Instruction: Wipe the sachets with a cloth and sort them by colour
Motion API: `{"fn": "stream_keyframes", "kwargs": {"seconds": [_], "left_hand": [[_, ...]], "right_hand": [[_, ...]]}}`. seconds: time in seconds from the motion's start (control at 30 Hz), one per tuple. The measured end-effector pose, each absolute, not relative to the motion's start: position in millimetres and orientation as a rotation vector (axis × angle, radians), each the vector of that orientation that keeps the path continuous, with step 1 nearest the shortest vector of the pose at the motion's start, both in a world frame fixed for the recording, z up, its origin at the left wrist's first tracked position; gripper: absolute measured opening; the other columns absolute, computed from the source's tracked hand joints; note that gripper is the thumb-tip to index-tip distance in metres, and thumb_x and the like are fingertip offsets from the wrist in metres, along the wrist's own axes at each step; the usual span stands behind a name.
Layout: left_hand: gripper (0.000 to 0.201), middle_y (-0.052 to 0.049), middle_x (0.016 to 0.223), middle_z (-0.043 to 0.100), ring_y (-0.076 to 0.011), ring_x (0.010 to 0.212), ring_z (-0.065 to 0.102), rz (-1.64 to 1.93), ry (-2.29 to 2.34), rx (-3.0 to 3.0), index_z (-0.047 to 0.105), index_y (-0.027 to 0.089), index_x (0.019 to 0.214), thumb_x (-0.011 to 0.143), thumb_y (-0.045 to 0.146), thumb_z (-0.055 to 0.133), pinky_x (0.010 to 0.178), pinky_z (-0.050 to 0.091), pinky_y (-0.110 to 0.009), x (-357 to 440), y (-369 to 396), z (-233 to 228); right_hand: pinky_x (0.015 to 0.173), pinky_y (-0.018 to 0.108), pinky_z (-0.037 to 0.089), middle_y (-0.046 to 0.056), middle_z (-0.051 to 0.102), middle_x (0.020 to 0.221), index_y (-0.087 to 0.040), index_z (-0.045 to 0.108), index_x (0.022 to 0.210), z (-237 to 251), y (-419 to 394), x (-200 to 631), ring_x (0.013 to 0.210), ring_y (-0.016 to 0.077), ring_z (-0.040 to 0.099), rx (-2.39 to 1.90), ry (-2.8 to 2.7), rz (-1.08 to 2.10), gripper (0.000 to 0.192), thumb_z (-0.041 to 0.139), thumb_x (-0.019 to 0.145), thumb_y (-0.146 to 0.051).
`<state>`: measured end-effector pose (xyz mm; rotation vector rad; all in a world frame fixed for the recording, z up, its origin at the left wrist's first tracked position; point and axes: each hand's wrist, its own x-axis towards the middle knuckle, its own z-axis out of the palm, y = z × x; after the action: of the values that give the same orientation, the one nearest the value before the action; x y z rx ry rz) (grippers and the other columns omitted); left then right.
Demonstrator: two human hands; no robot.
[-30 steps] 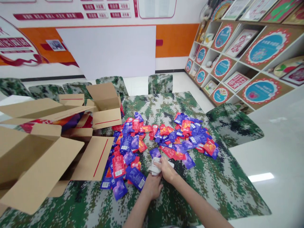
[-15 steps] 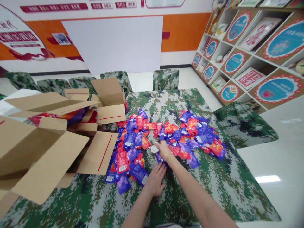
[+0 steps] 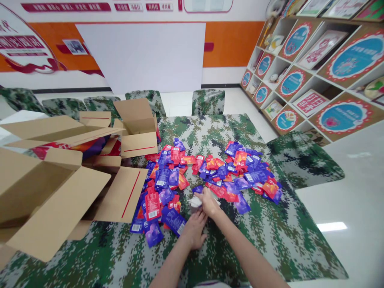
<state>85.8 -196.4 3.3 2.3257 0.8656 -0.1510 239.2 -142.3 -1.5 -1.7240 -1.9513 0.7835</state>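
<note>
My right hand (image 3: 209, 203) is closed on a white, folded cloth-like piece (image 3: 195, 203), pressing it down at the table between two heaps. Its exact kind is hard to tell, since fingers cover much of it. Against it, my left hand (image 3: 195, 230) lies low with its fingers stretched forward, the fingertips touching the right hand. A purple pouch (image 3: 197, 189) shows just beyond the right hand. To the left lies a heap of red and purple pouches (image 3: 162, 178); another heap of such pouches (image 3: 255, 176) spreads to the right.
Open cardboard boxes (image 3: 61, 200) crowd the left side of the table, their flaps reaching near the left heap. A camouflage cloth covers the table (image 3: 207, 130). Covered chairs (image 3: 208, 102) stand along the far side, another chair (image 3: 304, 160) at the right. Shelves (image 3: 315, 74) rise behind it.
My right hand has come slightly nearer to me with the white piece, which now sits against my left fingertips. The purple pouch that was under my left fingertips is no longer visible there.
</note>
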Motion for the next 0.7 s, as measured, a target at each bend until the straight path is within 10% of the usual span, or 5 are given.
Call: {"fn": "stream_keyframes", "kwargs": {"seconds": [0.23,0.53,0.7], "left_hand": [[0.086,-0.005,0.151,0.001,-0.0254,0.137,-0.002,-0.161,0.855,2.339,0.007,0.018,0.144,0.076,0.047,0.051,0.111,0.006,-0.041,88.9,-196.2,-3.5],[0.067,-0.006,0.142,0.027,-0.0261,0.129,0.024,-0.025,1.149,2.266,0.030,0.025,0.133,0.071,0.027,0.054,0.105,0.021,-0.040,98.1,-159.3,27.0],[0.089,-0.012,0.137,0.028,-0.0309,0.127,0.025,-0.060,1.576,2.041,0.021,0.020,0.135,0.062,0.039,0.067,0.100,0.025,-0.042,119.8,-105.9,24.5]], "right_hand": [[0.084,0.034,0.032,0.008,0.044,0.097,-0.017,0.063,0.110,-4.5,-93.3,244.7,0.092,0.0212,0.035,-1.741,-1.963,0.712,0.044,0.043,0.075,-0.001],[0.081,0.031,0.041,0.006,0.047,0.089,-0.020,0.054,0.124,22.5,-160.0,272.6,0.086,0.0185,0.045,-1.756,-1.641,0.737,0.059,0.037,0.070,-0.003],[0.080,0.032,0.044,0.005,0.049,0.086,-0.023,0.058,0.121,19.5,-204.0,292.0,0.085,0.0194,0.050,-1.837,-1.509,0.827,0.064,0.038,0.063,-0.005]]}}
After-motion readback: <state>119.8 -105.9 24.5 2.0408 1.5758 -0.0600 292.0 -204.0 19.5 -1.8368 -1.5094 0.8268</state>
